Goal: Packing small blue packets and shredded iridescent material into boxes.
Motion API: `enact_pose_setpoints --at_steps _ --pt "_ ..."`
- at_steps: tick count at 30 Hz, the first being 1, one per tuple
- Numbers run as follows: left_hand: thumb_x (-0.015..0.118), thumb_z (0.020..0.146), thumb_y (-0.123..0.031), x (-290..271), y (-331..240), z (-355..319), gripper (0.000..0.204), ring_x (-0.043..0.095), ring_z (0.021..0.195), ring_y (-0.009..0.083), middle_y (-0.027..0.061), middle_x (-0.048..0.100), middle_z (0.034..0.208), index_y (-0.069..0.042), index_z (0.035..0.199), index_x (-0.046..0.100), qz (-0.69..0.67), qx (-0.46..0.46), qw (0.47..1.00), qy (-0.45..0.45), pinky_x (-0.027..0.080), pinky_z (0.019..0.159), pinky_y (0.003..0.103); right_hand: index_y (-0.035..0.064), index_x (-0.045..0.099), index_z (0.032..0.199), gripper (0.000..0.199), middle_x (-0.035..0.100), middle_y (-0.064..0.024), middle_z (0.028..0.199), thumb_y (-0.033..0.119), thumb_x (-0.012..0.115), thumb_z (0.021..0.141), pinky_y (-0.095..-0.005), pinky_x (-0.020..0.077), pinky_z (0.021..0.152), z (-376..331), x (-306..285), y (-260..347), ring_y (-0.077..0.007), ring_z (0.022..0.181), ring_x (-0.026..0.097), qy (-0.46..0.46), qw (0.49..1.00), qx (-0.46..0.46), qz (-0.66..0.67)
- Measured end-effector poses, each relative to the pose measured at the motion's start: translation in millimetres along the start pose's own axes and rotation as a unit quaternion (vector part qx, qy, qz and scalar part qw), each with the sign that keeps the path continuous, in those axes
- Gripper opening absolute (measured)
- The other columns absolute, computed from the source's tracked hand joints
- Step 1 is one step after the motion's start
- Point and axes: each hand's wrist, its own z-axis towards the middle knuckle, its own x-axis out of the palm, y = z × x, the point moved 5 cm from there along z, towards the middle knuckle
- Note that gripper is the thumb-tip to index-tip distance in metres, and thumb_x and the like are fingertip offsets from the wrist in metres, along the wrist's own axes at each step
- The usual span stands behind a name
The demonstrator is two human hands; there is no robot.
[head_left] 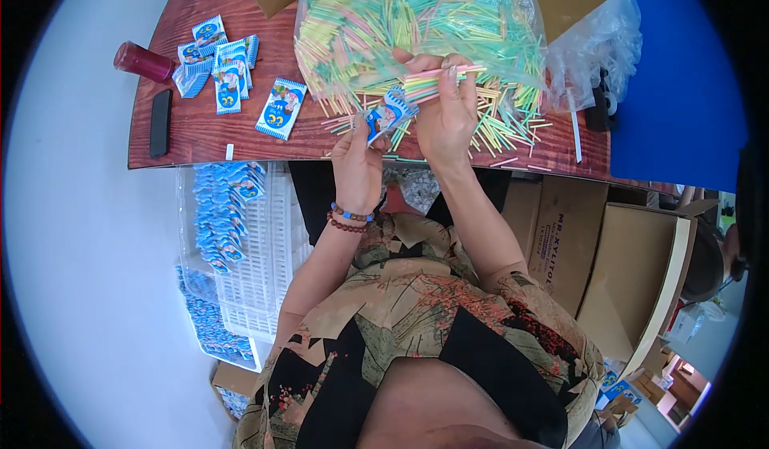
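Observation:
My left hand (357, 169) is closed on a small blue-and-white packet (388, 117), holding it by its lower end just above the table's front edge. My right hand (448, 124) pinches a bundle of thin pastel sticks (436, 82) in pink, yellow and green. One end of the bundle meets the packet's upper end; whether the sticks are inside it I cannot tell. Behind my hands, a large clear plastic bag (416, 16) spreads over a heap of the same sticks. Loose sticks (501, 132) are strewn in front of the bag.
More packets (228, 80) are piled on the wooden table (320, 148) at left, near a dark red cylinder (144, 62) and a black oblong object (160, 123). Below left, white plastic baskets (248, 305) hold many packets. Cardboard boxes (633, 265) stand at right.

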Motion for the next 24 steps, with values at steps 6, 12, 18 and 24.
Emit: enact_pose_setpoints --at_steps 6,12,18,24 --pt "0.052 0.097 -0.023 8 2 0 0.023 0.053 0.072 0.0088 0.0021 0.064 0.087 -0.005 0.09 0.064 -0.04 -0.023 0.999 0.0 0.043 0.067 0.026 0.0086 0.043 0.099 0.013 0.061 -0.0172 0.101 0.021 0.046 0.098 -0.0488 0.0339 0.102 -15 4 -5 -0.0366 0.121 0.047 -0.011 0.998 0.037 -0.048" --pt "0.05 0.098 -0.023 3 2 5 0.024 0.054 0.077 0.0088 0.0028 0.064 0.091 -0.004 0.094 0.064 -0.035 0.007 0.999 0.023 0.044 0.07 0.026 0.0058 0.048 0.102 0.015 0.058 -0.0195 0.117 0.02 0.045 0.099 -0.0441 0.033 0.104 -20 6 -17 -0.0319 0.131 0.039 0.014 0.992 0.063 -0.105" --pt "0.049 0.099 -0.023 4 1 6 0.025 0.057 0.085 0.0103 0.0039 0.066 0.097 -0.003 0.097 0.064 -0.064 0.017 0.997 0.036 0.046 0.076 0.028 -0.0004 0.059 0.1 0.029 0.053 -0.021 0.127 0.023 0.041 0.1 -0.0421 0.0314 0.106 -16 13 -17 -0.0307 0.13 0.04 0.006 0.992 0.105 -0.07" --pt "0.048 0.099 -0.023 -6 1 10 0.026 0.058 0.087 0.0117 0.0044 0.065 0.1 -0.003 0.099 0.064 -0.124 0.012 0.99 0.066 0.047 0.079 0.031 -0.0027 0.06 0.104 0.036 0.052 -0.0231 0.128 0.025 0.038 0.1 -0.0435 0.0296 0.108 -13 26 -27 -0.0316 0.129 0.042 0.01 0.989 0.121 -0.081"
